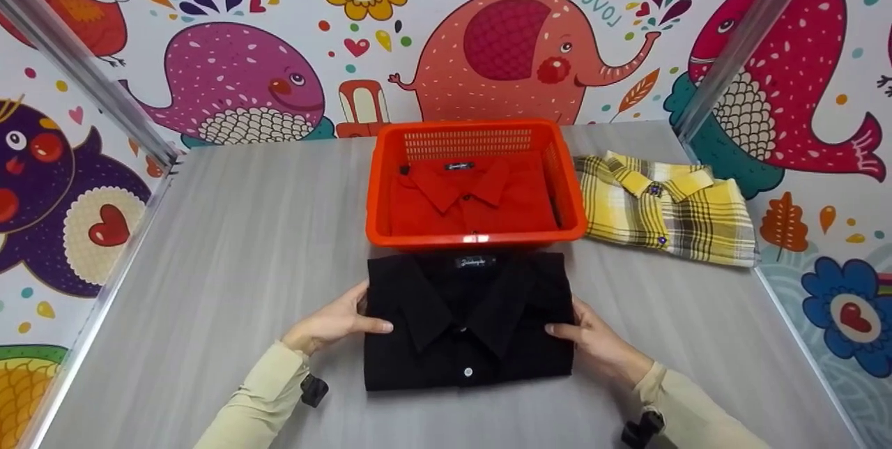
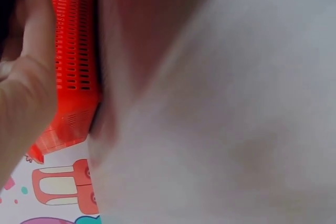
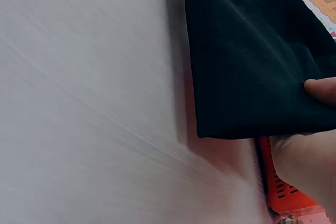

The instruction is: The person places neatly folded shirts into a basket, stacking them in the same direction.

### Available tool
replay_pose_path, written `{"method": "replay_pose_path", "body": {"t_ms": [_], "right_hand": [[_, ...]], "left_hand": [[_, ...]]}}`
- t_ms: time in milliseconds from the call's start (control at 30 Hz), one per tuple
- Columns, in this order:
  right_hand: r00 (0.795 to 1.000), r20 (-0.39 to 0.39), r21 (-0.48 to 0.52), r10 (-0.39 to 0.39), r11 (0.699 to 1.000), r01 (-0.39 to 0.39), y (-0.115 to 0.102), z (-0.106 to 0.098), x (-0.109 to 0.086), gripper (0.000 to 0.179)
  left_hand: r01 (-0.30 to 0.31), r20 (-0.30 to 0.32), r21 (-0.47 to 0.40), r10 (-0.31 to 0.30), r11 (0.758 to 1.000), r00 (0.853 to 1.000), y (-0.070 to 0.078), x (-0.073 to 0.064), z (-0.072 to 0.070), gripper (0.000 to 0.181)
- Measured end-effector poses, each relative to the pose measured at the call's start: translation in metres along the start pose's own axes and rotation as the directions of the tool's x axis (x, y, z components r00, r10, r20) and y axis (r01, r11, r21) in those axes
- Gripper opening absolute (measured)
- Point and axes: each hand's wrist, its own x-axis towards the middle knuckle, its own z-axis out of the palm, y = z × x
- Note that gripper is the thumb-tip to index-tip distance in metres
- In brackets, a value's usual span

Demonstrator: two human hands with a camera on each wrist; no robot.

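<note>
Between my two hands is a folded black shirt [image 1: 467,344], collar toward the basket, with a white button at its front. My left hand [image 1: 341,320] grips its left edge, thumb on top and fingers underneath. On the opposite edge my right hand [image 1: 603,337] holds it the same way; the right wrist view shows the thumb pressing the dark cloth [image 3: 247,72] and the shirt's corner raised over the table. Just beyond the shirt stands an orange-red plastic basket [image 1: 475,240] with slotted walls. A folded red shirt [image 1: 432,208] lies inside it.
To the right of the basket a folded yellow plaid shirt [image 1: 669,212] lies on the grey table [image 1: 230,247]. Walls printed with cartoon animals [image 1: 244,79] enclose the back and both sides, with metal strips [image 1: 752,37] along the corners.
</note>
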Motion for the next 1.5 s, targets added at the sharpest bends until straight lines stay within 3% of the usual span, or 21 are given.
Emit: {"method": "replay_pose_path", "body": {"t_ms": [267, 600, 733, 867, 1067, 1267, 1500], "right_hand": [[0.999, 0.020, -0.018, -0.049, 0.999, 0.050, -0.010, -0.003, 0.009, 0.058], [0.999, -0.013, 0.047, -0.044, 0.998, 0.044, -0.019, -0.006, 0.022, 0.058], [0.998, -0.021, 0.027, -0.053, 0.998, 0.053, -0.028, -0.009, 0.028, 0.057], [0.996, -0.093, -0.034, -0.015, 0.999, 0.012, -0.040, -0.011, 0.036, 0.062], [0.973, -0.219, -0.051, 0.074, 0.995, -0.088, -0.055, -0.010, 0.048, 0.070], [0.967, -0.233, -0.040, 0.105, 0.992, -0.118, -0.065, -0.012, 0.058, 0.081], [0.967, -0.235, -0.095, 0.099, 0.988, -0.124, -0.087, -0.017, 0.067, 0.076]], "left_hand": [[-0.052, -0.014, 0.028, 0.052, 0.998, 0.999, 0.010, 0.004, -0.003, 0.090], [-0.085, -0.044, 0.054, 0.088, 0.995, 0.995, 0.028, 0.011, -0.009, 0.087], [-0.093, -0.065, 0.042, 0.095, 0.995, 0.993, 0.036, 0.016, -0.008, 0.084], [-0.099, -0.082, 0.053, 0.103, 0.994, 0.991, 0.045, 0.024, -0.009, 0.083], [-0.100, -0.111, 0.115, 0.112, 0.988, 0.987, 0.052, 0.039, -0.014, 0.083], [-0.100, -0.113, 0.153, 0.118, 0.983, 0.987, 0.060, 0.049, -0.019, 0.082], [-0.100, -0.115, 0.151, 0.118, 0.983, 0.986, 0.078, 0.059, -0.024, 0.080]]}}
